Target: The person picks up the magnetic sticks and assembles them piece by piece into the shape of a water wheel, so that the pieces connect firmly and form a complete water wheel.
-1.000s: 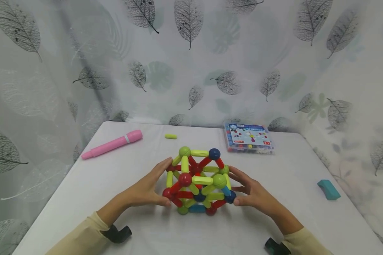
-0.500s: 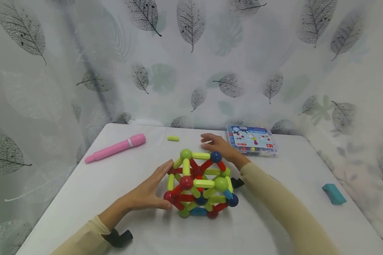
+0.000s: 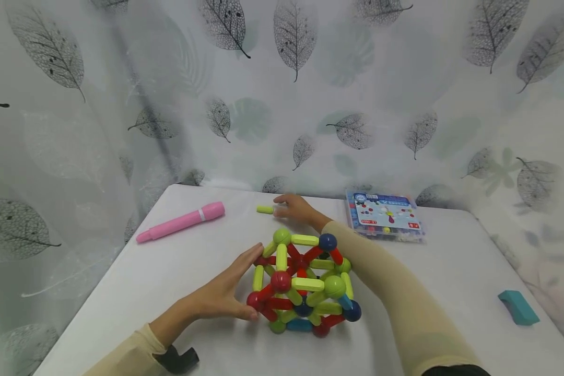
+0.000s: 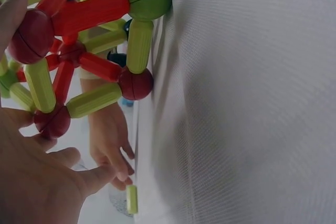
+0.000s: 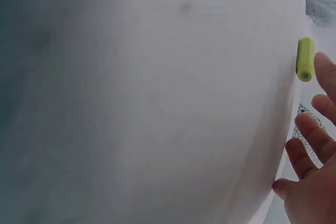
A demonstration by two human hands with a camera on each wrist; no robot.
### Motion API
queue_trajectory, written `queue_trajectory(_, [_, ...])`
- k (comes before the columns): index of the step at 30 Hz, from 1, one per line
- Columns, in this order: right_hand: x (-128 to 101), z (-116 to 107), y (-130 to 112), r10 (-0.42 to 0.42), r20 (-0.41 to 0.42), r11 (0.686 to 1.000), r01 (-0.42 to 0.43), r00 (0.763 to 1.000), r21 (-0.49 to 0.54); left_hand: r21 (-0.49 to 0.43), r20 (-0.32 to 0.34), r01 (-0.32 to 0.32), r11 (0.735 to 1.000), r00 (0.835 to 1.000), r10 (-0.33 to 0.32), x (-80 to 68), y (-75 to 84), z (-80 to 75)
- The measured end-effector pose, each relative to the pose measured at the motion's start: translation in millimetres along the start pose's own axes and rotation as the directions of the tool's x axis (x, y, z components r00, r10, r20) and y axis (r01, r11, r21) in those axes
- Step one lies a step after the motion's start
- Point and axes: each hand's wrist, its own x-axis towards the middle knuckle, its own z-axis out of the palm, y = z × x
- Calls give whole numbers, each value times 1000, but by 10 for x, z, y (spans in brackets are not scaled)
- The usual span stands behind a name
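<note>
A frame of magnetic rods and balls (image 3: pixel 307 284), in yellow-green, red and blue, stands on the white table. My left hand (image 3: pixel 218 296) holds its left side, with thumb and fingers on red balls; the left wrist view shows this contact close up. Beyond the frame, my right hand (image 3: pixel 301 210) reaches to a loose yellow-green magnetic rod (image 3: pixel 265 209) lying near the table's back edge. In the right wrist view the loose rod (image 5: pixel 305 60) sits beside the fingertips, and the fingers are spread, not wrapped round it. My right forearm passes behind the frame's right side.
A pink pen-shaped object (image 3: pixel 180 222) lies at the back left. At the back right is a clear plastic box (image 3: pixel 385 216) with a printed label and small coloured pieces. A teal block (image 3: pixel 518 308) rests near the right edge. A leaf-print curtain (image 3: pixel 263 104) hangs behind.
My right hand has let go of the frame's right side and moved forward and left to the loose rod. My left hand stays on the frame. The head view has shifted slightly.
</note>
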Motion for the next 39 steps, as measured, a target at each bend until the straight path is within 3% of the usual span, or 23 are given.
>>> queue_trajectory(12, [-60,40,11,-10,-37,978,2,999,-208,-41,43,-20,999,999,22,13,15,102])
queue_trajectory(16, [-102,19,59,22,-66,979,-35,998,-202,-36,45,-41,999,998,42,23,23,106])
queue_trajectory(20, [-223,-74,116,77,-106,992,-86,991,-92,-39,36,-52,998,998,54,37,22,121])
queue_trajectory(24, [-553,-285,61,172,-156,980,-153,973,125,-50,38,-59,997,997,61,74,16,171])
queue_trajectory(29, [-1065,-565,-91,243,-235,920,-147,941,363,-25,24,-55,998,998,55,101,13,186])
queue_trajectory(34, [-1548,-734,-210,265,-306,868,-88,915,488,-4,-23,-53,999,998,53,68,9,106])
queue_trajectory(39, [-1997,-784,-286,312,-330,788,-49,891,613,14,-45,-61,998,997,62,26,-21,59])
